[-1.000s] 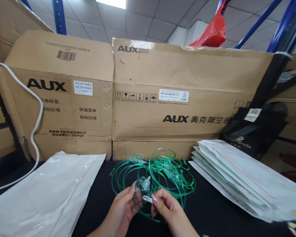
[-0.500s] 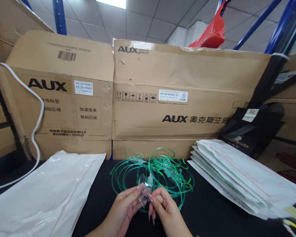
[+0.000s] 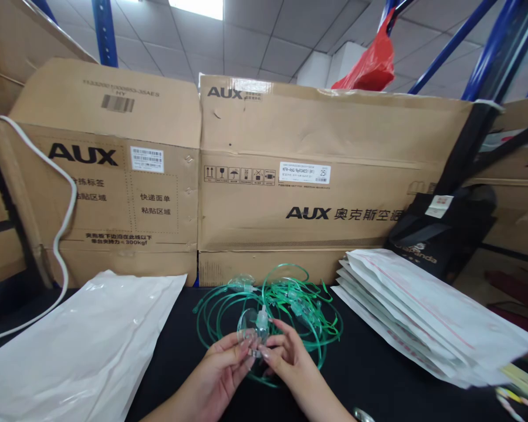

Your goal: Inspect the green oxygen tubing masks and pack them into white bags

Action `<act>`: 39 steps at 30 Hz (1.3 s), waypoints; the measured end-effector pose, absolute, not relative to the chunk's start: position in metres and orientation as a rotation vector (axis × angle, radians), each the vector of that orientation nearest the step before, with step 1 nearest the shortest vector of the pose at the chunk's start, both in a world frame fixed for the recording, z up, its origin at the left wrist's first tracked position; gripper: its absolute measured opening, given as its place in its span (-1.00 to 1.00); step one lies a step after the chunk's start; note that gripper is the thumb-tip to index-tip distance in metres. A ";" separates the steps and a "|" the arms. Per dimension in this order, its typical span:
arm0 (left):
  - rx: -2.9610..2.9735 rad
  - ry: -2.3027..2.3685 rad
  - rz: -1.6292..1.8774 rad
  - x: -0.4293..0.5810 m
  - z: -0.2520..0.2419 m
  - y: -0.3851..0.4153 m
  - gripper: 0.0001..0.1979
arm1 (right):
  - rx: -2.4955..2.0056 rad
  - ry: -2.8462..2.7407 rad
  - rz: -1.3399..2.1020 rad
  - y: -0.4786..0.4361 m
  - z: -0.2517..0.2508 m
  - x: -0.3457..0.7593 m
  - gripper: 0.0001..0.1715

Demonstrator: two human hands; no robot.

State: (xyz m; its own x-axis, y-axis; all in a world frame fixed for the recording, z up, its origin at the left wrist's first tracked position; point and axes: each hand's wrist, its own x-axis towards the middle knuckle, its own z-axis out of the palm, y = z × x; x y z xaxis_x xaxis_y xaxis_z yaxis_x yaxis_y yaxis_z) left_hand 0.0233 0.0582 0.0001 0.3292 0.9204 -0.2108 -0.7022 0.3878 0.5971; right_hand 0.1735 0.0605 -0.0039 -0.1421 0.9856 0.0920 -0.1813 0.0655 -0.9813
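Between my two hands is a clear plastic oxygen mask [image 3: 249, 323] with a pale connector on top. My left hand [image 3: 225, 358] pinches its lower left side between thumb and fingers. On the other side, my right hand [image 3: 286, 353] has its thumb and fingers closed at the mask's lower right edge, the index finger reaching up beside the connector. A small metallic strip shows at the bottom edge between the thumbs. Coils of green tubing [image 3: 206, 310] lie just behind the hands, with more clear masks and bright green straps [image 3: 330, 316] heaped among them.
A white plastic package [image 3: 101, 334] lies at the left. Several white packages [image 3: 422, 316] are stacked at the right, in front of a black bag [image 3: 440, 234]. Cardboard boxes [image 3: 264, 228] wall off the back of the black table. A white cable [image 3: 59, 234] hangs at the left.
The mask has turned more upright, its connector pointing up. My right hand has shifted its grip, its index finger now extended up beside the connector. The view has shifted slightly.
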 end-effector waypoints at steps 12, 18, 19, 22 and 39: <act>0.528 0.522 1.032 0.028 -0.003 0.055 -0.90 | -0.811 -0.986 1.658 0.051 0.019 0.176 -0.68; 0.611 0.569 1.028 0.031 -0.002 0.055 -0.92 | -0.813 -0.996 1.648 0.051 0.020 0.178 -0.68; 0.619 0.576 1.028 0.032 -0.001 0.054 -0.91 | -0.818 -0.998 1.647 0.051 0.020 0.178 -0.68; 0.631 0.589 1.034 0.032 -0.001 0.053 -0.90 | -0.803 -1.022 1.653 0.050 0.021 0.177 -0.71; 0.628 0.496 0.943 0.027 0.000 0.055 -0.84 | -0.613 -0.932 1.766 0.045 0.025 0.177 -0.86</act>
